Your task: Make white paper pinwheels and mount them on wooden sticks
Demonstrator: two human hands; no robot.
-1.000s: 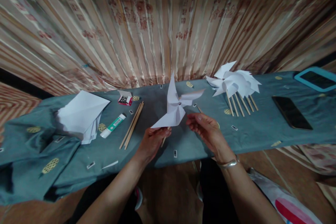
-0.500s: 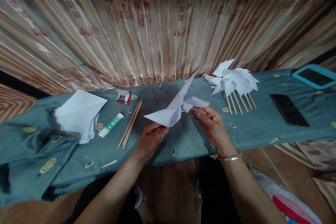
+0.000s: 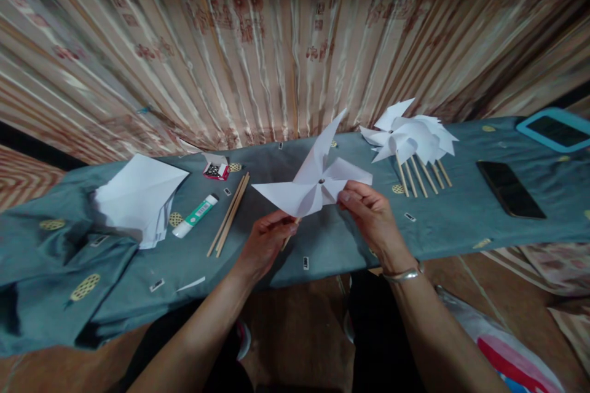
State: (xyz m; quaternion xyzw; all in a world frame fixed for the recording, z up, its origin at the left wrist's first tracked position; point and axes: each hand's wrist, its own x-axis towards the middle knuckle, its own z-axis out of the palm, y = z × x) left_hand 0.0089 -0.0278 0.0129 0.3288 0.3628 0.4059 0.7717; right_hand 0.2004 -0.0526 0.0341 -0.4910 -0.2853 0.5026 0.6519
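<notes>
A white paper pinwheel (image 3: 310, 189) is held up over the table, its blades spread around a small dark pin at the centre. Below the blades, my left hand (image 3: 267, 239) is closed round the pinwheel's wooden stick (image 3: 286, 241); most of the stick is hidden by the fingers. My right hand (image 3: 369, 212) pinches the edge of the right-hand blade between thumb and fingers. A silver bracelet (image 3: 404, 276) circles the right wrist. To the left of my left hand lie several loose wooden sticks (image 3: 233, 215).
Finished pinwheels (image 3: 412, 138) lie overlapped at the back right, beside a black phone (image 3: 511, 189) and a blue-framed tablet (image 3: 555, 130). On the left are stacked paper sheets (image 3: 138, 193), a glue stick (image 3: 196, 216) and an open box of pins (image 3: 216, 168). A curtain (image 3: 286, 43) hangs behind.
The pinwheel has turned so its front and centre pin face me more. My right fingers have shifted slightly along the right blade; my left hand stays on the stick.
</notes>
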